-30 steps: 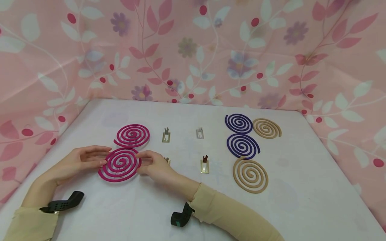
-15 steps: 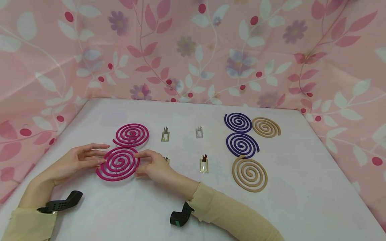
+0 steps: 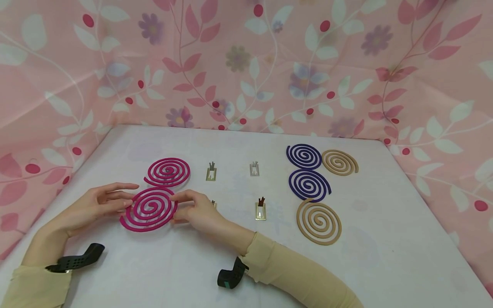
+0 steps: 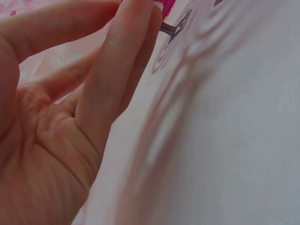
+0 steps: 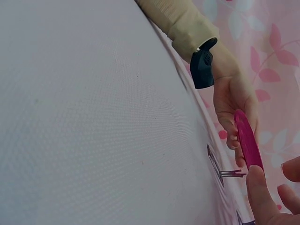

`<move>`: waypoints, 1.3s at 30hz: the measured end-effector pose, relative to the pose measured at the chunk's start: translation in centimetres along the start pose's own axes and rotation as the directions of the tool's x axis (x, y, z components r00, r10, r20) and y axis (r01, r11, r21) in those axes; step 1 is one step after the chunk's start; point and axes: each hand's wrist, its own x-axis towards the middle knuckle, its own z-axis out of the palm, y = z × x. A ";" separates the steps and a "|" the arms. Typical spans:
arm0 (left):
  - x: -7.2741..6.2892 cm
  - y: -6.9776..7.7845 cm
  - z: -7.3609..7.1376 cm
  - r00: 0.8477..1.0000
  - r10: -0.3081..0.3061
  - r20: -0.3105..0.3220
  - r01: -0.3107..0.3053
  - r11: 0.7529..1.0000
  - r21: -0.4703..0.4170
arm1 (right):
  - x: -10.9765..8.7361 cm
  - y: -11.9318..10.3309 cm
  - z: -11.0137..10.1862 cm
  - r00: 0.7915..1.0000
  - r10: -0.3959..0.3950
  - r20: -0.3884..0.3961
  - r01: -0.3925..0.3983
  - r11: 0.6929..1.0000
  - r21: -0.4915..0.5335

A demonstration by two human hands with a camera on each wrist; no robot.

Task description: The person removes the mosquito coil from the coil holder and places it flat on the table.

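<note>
Coil (image 3: 152,208), a flat magenta spiral, sits between the left hand (image 3: 94,205) and right hand (image 3: 200,209), each pinching its rim, and has shifted slightly toward the left hand, so its placement seems to be still under adjustment.

Ok so my feed shows bare hands (image 3: 90,206), beige sleeves (image 3: 308,273) with kinda wrinkly cuffs (image 3: 262,257), plus curved black wrist cameras (image 3: 233,273): left one's dotted with little holes (image 3: 78,261), right one has a greenish patch (image 3: 227,285).
</note>
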 end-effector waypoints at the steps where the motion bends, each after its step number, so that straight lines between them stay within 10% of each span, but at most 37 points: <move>1: 0.0 0.0 0.0 1.000 -0.002 0.000 0.002 1.000 0.001 | 0.0 0.0 0.0 1.000 0.000 0.002 0.000 1.000 0.002; 30: -0.3 0.4 0.4 0.999 0.026 -0.043 -0.026 1.000 0.005 | 0.0 -0.3 -0.2 0.999 -0.041 -0.019 0.041 0.999 0.015; 39: 1.0 2.3 2.7 0.992 0.100 -0.072 -0.103 0.994 -0.041 | -1.2 -0.4 -3.0 0.990 -0.091 -0.104 0.093 0.995 0.018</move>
